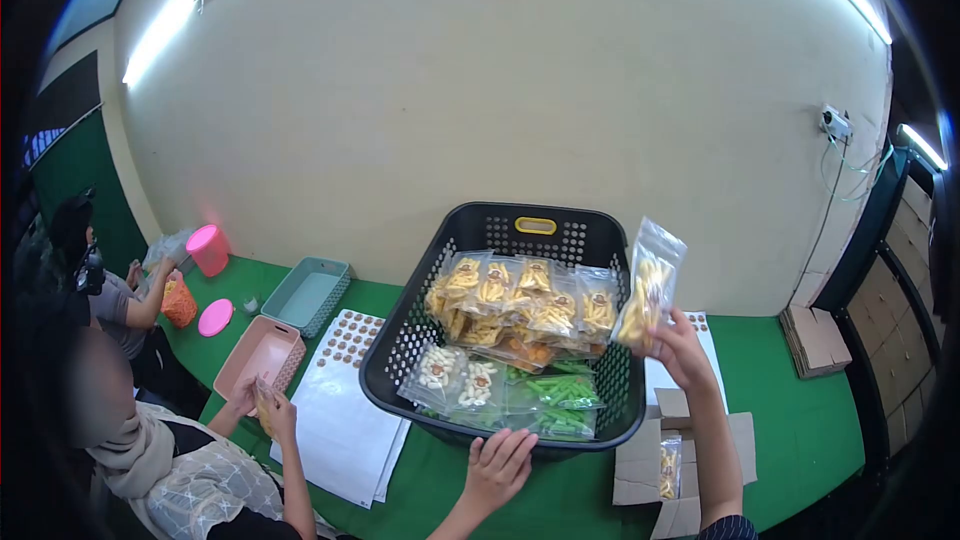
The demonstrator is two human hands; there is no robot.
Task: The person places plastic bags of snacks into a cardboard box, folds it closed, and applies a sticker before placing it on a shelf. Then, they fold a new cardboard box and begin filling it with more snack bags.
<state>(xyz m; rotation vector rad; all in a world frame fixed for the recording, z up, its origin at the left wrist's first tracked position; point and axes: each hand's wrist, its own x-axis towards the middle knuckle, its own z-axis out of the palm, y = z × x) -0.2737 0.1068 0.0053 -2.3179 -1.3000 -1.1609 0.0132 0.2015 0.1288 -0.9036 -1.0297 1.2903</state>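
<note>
My right hand holds up a clear zip bag of yellow stick snacks beside the right rim of a large black basket. The bag stands nearly upright, tilted a little. My left hand has its fingers bent over the basket's near rim. Inside the basket lie several bags of yellow snacks at the back, bags of white snacks at front left, and bags of green snacks at front right. An orange-filled bag shows partly between them.
An open cardboard box with a snack bag inside stands below my right forearm. Sticker sheets lie left of the basket, near a pink tray and a teal tray. Two other people work at the left. Flattened cardboard leans at right.
</note>
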